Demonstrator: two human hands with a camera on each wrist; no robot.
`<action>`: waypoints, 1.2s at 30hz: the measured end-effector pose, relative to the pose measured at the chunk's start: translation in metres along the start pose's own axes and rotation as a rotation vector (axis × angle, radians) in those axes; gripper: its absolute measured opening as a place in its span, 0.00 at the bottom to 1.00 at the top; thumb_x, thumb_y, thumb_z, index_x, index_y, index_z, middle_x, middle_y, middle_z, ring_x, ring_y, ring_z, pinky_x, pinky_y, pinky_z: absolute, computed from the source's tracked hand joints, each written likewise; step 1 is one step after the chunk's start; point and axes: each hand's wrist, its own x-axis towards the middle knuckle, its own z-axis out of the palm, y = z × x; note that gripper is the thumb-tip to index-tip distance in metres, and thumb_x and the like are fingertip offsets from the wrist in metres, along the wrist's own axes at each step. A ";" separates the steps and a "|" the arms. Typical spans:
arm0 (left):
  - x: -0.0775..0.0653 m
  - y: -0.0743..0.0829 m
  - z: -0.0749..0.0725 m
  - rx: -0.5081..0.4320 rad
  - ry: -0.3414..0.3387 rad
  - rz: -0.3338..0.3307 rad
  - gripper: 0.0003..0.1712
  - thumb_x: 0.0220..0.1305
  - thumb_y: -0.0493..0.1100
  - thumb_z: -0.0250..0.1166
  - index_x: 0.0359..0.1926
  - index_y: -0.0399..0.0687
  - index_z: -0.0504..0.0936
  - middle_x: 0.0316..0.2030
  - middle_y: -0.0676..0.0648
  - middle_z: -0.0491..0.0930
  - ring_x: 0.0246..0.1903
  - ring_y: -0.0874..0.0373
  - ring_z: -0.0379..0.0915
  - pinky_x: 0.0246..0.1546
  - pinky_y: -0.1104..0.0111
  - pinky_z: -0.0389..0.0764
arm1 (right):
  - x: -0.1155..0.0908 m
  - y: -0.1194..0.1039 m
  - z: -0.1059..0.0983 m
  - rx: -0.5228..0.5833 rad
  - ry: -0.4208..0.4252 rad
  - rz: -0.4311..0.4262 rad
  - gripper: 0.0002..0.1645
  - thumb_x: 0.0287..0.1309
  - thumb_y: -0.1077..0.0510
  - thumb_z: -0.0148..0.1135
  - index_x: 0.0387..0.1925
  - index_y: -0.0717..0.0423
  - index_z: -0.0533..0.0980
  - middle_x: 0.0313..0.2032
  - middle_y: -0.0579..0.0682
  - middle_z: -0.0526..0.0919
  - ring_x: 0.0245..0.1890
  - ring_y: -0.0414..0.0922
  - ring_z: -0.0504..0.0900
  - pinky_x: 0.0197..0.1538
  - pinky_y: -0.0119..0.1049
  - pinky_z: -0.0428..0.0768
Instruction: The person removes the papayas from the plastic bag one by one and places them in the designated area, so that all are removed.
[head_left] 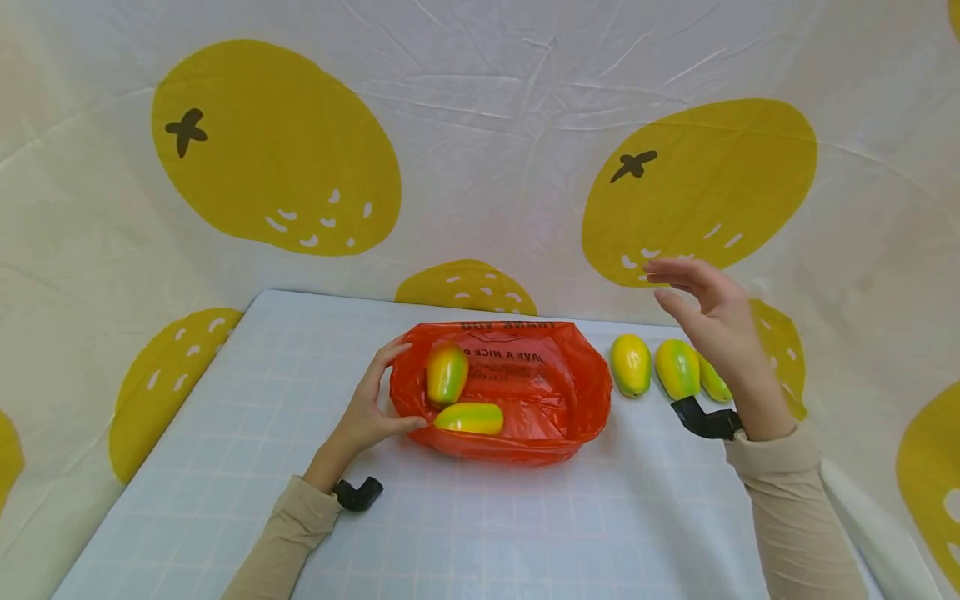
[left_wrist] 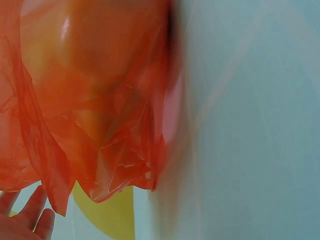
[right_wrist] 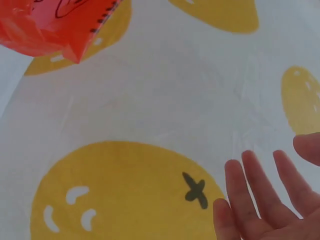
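A red plastic bag (head_left: 558, 400) stands on the table with its mouth wide and facing up. Two yellow-green mangoes lie inside at its left: one mango (head_left: 447, 375) upright, another mango (head_left: 470, 418) on its side. My left hand (head_left: 367, 412) spans the bag's left end, thumb at the front rim and fingers spread along the far side. In the left wrist view the fingertips (left_wrist: 34, 210) are beside the crinkled bag edge. My right hand (head_left: 708, 312) is raised, holding nothing, above and to the right of the bag, with fingers bent slightly and thumb apart.
Right of the bag, a mango (head_left: 631, 365), a second mango (head_left: 677, 369) and a third mango (head_left: 714, 381), partly hidden by my right wrist, lie in a row. A fruit-printed cloth (head_left: 480, 192) hangs behind the pale checked table (head_left: 525, 533).
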 end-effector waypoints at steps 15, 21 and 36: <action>0.001 -0.003 0.000 -0.014 0.000 0.018 0.55 0.40 0.35 0.83 0.68 0.30 0.62 0.71 0.34 0.58 0.72 0.44 0.51 0.64 0.32 0.54 | 0.034 -0.012 0.031 0.284 -0.280 -0.104 0.17 0.67 0.68 0.57 0.56 0.66 0.77 0.52 0.60 0.82 0.52 0.49 0.81 0.56 0.31 0.79; 0.000 -0.003 0.000 -0.010 -0.002 -0.004 0.54 0.43 0.40 0.82 0.68 0.31 0.62 0.72 0.35 0.58 0.72 0.45 0.51 0.65 0.32 0.55 | 0.051 -0.011 0.052 0.291 -0.432 -0.185 0.17 0.65 0.71 0.56 0.54 0.65 0.78 0.52 0.59 0.82 0.53 0.50 0.80 0.58 0.36 0.78; 0.000 0.000 -0.001 0.003 -0.001 -0.033 0.54 0.42 0.34 0.81 0.69 0.33 0.62 0.72 0.37 0.57 0.71 0.45 0.53 0.66 0.34 0.55 | 0.077 -0.004 0.127 0.333 -0.873 -0.404 0.26 0.53 0.71 0.48 0.52 0.58 0.80 0.53 0.53 0.82 0.58 0.48 0.77 0.64 0.48 0.73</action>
